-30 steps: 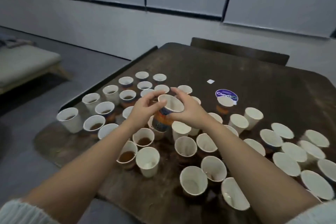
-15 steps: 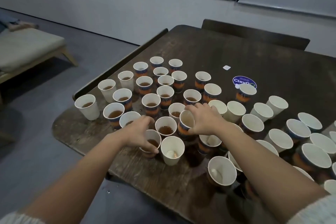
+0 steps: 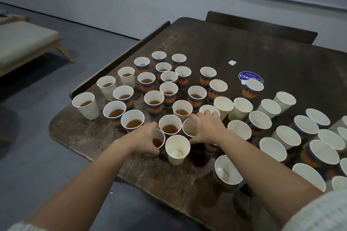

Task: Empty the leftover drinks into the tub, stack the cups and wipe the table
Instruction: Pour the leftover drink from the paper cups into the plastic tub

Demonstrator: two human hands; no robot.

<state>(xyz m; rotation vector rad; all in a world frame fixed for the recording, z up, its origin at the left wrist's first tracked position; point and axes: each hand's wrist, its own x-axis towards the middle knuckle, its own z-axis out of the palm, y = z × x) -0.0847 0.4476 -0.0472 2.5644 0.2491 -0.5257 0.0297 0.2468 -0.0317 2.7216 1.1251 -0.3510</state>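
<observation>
The left hand [image 3: 145,139] is curling its fingers and thumb round a half-full cup [image 3: 157,141] of brown drink near the front edge of the table [image 3: 244,47], and that cup is standing upright, touching an almost drained white cup [image 3: 177,149] just beside it. The right hand [image 3: 205,129] is lying across the rim of an empty cup [image 3: 188,127], fingers spread and reaching over toward the neighbouring rims; whether it is truly gripping that cup, I cannot tell. Behind them a tight cluster of filled cups [image 3: 154,90] is crowding the left side of the table, and emptied cups [image 3: 281,118] are fanning out to the right, not yet stacked. No tub is showing anywhere in view. The risk here is plain: the cups are packed rim to rim, so lifting the held one could be knocking its neighbours and tipping drink across wood that is already looking wet near the front edge. A squeeze too hard on thin paper could be slopping liquid over the rim as well.
</observation>
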